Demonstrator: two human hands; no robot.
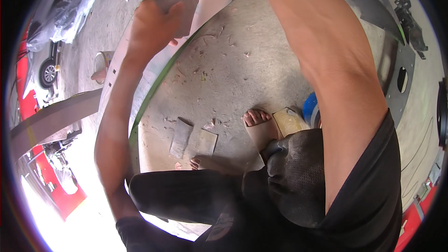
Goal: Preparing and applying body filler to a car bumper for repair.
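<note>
My left hand (151,28) is raised at the upper left and grips a thin grey rectangular plate (179,4) by its lower edge, thumb across its face. The plate rests against a pale curved panel with a green edge (156,84) that sweeps from the top down to the lower left. My right arm (326,56) stretches up from the lower right to the top edge, and its hand is lost past the picture's rim. Below, my dark trousers and one sandalled foot (259,123) show.
Two flat grey plates (181,137) (206,142) lie on the concrete floor by my toes. A tin can (100,63) stands at left. A dark metal sheet with holes (400,81) lies at right, a blue round object (309,107) near my foot, red bodywork (28,105) far left.
</note>
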